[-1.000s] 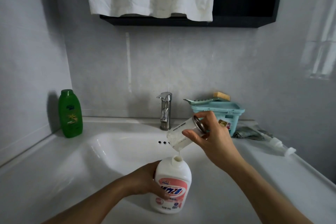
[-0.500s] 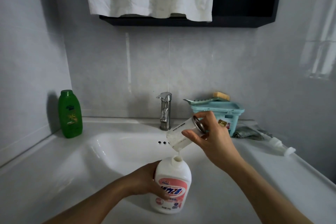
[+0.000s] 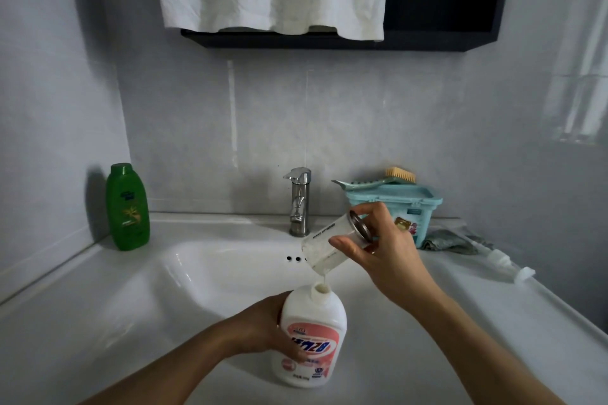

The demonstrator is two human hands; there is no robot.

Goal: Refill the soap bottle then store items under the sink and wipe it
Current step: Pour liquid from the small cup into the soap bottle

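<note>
Low in the centre of the frame, our left hand (image 3: 263,329) wraps the side of the white soap bottle (image 3: 311,339), which stands upright at the sink's (image 3: 98,306) near edge. Just above its open neck, our right hand (image 3: 385,250) grips a tilted clear container (image 3: 329,243), and a thin white stream falls into the bottle.

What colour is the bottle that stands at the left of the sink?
Green, with a green cap: the green bottle, seen clearly in the head view.
</note>
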